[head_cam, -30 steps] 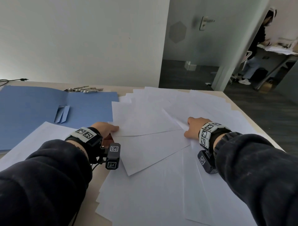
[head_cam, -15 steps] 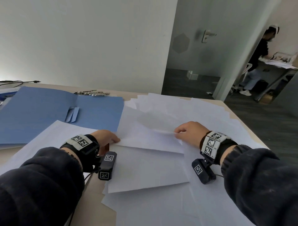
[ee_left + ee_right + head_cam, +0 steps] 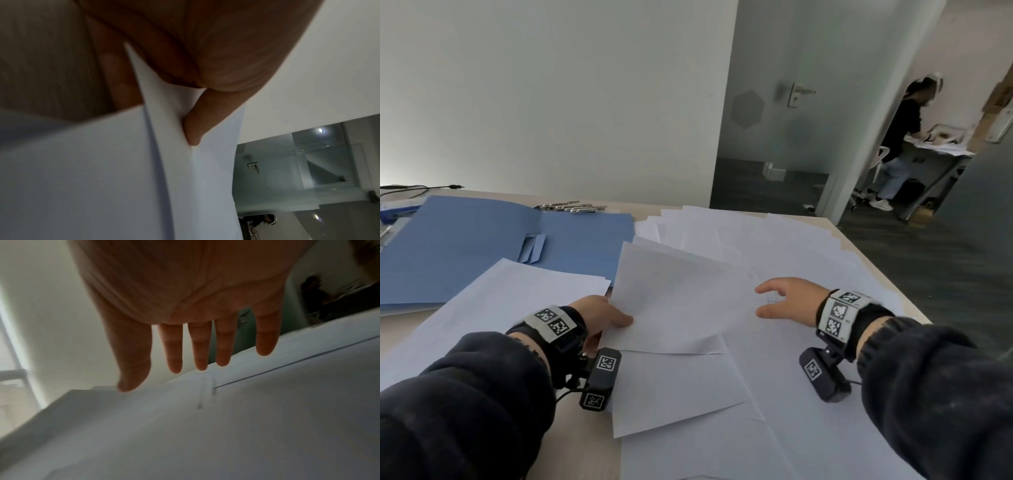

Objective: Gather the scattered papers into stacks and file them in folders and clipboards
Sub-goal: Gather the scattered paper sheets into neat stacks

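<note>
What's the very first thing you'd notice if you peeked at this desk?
A big mess of white papers spread across the right half of the desk. In the middle, the left hand pinches a few sheets by their edge and lifts them, while the right hand hovers open above the pile. On the left lies an open blue folder.

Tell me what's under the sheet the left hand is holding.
More loose white sheets overlap beneath the held sheet, pinched by the left hand. What lies under those is covered.
</note>
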Motion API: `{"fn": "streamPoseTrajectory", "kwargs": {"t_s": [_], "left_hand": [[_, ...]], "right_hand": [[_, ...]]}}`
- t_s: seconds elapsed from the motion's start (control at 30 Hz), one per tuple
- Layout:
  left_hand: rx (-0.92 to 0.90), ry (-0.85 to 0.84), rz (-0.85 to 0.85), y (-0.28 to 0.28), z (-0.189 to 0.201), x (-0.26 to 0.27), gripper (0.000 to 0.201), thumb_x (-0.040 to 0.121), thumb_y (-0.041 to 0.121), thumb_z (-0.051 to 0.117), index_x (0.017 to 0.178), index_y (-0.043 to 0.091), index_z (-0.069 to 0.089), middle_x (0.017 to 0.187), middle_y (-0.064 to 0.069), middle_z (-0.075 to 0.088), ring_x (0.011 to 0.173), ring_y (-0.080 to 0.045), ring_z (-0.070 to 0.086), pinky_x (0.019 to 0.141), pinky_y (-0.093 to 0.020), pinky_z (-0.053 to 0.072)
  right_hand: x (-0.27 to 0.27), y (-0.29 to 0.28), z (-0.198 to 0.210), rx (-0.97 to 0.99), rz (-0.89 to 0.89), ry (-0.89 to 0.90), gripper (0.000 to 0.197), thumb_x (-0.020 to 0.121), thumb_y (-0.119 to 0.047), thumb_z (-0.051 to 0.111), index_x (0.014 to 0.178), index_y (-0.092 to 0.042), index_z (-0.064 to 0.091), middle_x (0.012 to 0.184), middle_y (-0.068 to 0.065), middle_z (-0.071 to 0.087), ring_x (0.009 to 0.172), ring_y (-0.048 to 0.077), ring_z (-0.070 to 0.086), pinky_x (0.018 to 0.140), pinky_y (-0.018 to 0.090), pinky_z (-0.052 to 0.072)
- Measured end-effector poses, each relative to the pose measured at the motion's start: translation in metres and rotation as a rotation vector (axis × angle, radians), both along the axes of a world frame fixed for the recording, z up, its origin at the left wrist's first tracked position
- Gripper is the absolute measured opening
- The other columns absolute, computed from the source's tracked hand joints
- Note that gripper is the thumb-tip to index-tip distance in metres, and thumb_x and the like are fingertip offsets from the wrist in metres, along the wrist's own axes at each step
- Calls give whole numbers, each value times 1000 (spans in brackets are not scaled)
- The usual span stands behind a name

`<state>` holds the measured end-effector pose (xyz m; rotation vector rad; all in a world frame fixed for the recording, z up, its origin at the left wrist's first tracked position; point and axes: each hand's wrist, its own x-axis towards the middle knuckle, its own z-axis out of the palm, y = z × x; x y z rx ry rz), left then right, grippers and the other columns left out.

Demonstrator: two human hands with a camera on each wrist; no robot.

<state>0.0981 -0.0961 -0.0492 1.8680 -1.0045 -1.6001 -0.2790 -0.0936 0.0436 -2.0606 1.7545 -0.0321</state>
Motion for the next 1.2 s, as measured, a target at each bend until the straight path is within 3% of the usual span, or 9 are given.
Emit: {"fn": "streamPoseTrajectory", "kwargs": {"t_s": [0.17, 0.3, 0.4, 0.5, 0.57, 0.67, 0.87, 1.1, 1.2], "left_hand": [[-41, -99, 19, 22, 33, -19, 45, 62, 10, 83, 103, 1, 67, 99, -30, 71, 95, -58, 65, 84, -78, 43], [-49, -130, 41, 23, 34, -18, 33, 71, 7, 80, 101, 0, 68, 100, -31, 71, 96, -58, 64, 85, -78, 43], [-56, -98, 65, 23, 30, -16, 30, 76, 2, 77, 104, 1, 68, 97, -27, 73, 92, -54, 67, 84, -76, 45], [-74, -57, 67, 26, 34, -17, 27, 79, -5, 71, 106, -1, 67, 96, -25, 73, 90, -49, 69, 85, -66, 52], [-78, -59, 60, 25, 34, -17, 23, 81, -7, 69, 103, -1, 66, 95, -25, 73, 85, -45, 71, 79, -56, 58], [-69, -44, 54, 24, 34, -17, 24, 81, -10, 66, 104, -1, 66, 94, -25, 73, 84, -46, 71, 79, -57, 57], [-51, -12, 106, 24, 28, -17, 25, 84, -3, 60, 109, -2, 64, 100, -29, 71, 94, -51, 68, 89, -71, 47], [-93, 47, 57, 25, 24, -14, 66, 64, 54, 85, 105, 6, 69, 99, -21, 75, 94, -46, 70, 95, -64, 48], [-158, -25, 28, 28, 28, -16, 43, 78, 37, 82, 105, 6, 69, 93, -18, 76, 88, -43, 72, 89, -61, 53]], "right_hand": [[-34, 7, -7, 63, 120, 213, 94, 71, -55, 82, 151, -40, 35, 158, -12, 33, 144, 14, 33, 118, 31, 27], [-25, 6, -14, 89, 187, 308, 101, 69, -52, 84, 151, -44, 26, 143, -11, 42, 135, 17, 40, 110, 34, 35], [-18, 4, -17, 81, 172, 387, 88, 66, -54, 84, 140, -45, 37, 124, -11, 48, 119, 15, 45, 102, 37, 41], [-15, 0, -19, 47, 185, 452, 40, 74, -46, 78, 107, -41, 57, 109, -13, 51, 106, 12, 47, 95, 37, 43], [-16, -3, -17, 33, 190, 352, 14, 81, -34, 72, 84, -35, 59, 96, -14, 55, 97, 12, 54, 84, 27, 46], [-25, -9, -9, -7, 104, 93, 20, 88, -24, 70, 75, -31, 56, 77, -13, 58, 75, 8, 56, 66, 17, 41], [-60, -20, -4, -140, -330, -116, 12, 98, -24, 60, 105, -14, 61, 107, 6, 61, 98, 24, 56, 83, 29, 39], [-34, -7, -31, -65, -412, -252, 18, 99, -22, 56, 98, -6, 63, 104, 15, 67, 102, 35, 65, 85, 37, 48], [-7, -1, -43, -31, -360, -397, 16, 97, -25, 58, 99, -10, 62, 104, 14, 70, 95, 32, 67, 83, 38, 53]]}}
